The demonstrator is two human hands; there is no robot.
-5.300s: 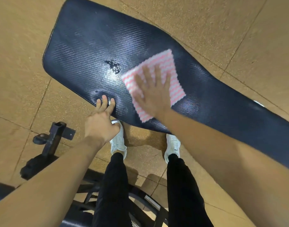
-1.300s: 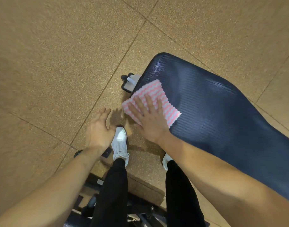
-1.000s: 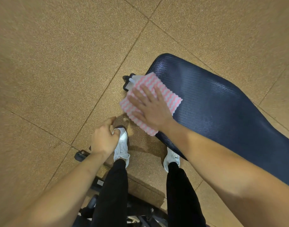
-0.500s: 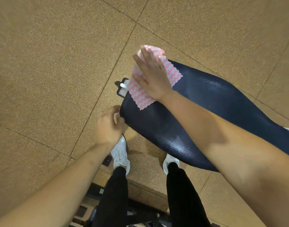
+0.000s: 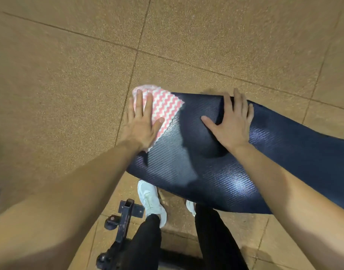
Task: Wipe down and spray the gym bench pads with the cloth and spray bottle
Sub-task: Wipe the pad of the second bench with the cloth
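Observation:
The dark blue textured bench pad [image 5: 206,172] runs from the middle of the view to the right edge. A pink-and-white zigzag cloth [image 5: 165,108] lies over the pad's left end, partly hanging past the edge. My left hand [image 5: 141,127] presses flat on the cloth with fingers spread. My right hand [image 5: 229,123] rests flat on the bare pad, fingertips over its far edge, holding nothing. No spray bottle is in view.
A black metal bench foot with small wheels [image 5: 122,221] stands on the floor beside my white shoes [image 5: 151,201], below the pad. Tan speckled rubber floor tiles [image 5: 69,75] surround the bench.
The cloth has passed from my right hand to my left at the pad's end. My right hand has moved right onto the bare pad. The camera view has shifted.

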